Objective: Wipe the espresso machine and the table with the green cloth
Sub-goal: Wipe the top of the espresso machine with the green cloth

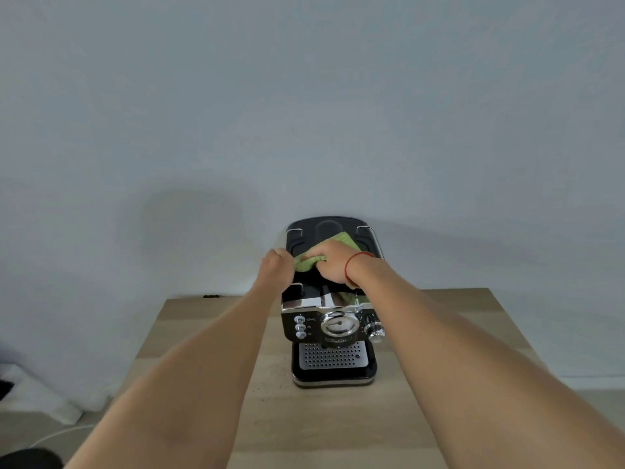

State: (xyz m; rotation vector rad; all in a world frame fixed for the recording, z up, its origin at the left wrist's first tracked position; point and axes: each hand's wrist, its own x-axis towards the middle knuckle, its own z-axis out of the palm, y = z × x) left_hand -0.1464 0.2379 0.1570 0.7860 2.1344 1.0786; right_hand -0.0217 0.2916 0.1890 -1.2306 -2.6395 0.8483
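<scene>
A black and chrome espresso machine [333, 333] stands in the middle of a light wooden table [321, 424], its front facing me. The green cloth [345, 240] lies on the machine's black top. My right hand [333, 262] presses down on the cloth and grips its near part. My left hand [277, 267] is closed on the cloth's left edge at the machine's top left side. Part of the cloth is hidden under my right hand.
Dark crumbs [275, 368] are scattered on the table just left of the machine's drip tray [333, 355]. A plain wall rises right behind the machine. White bedding [44, 397] and a white cable [61, 433] lie on the floor at the left.
</scene>
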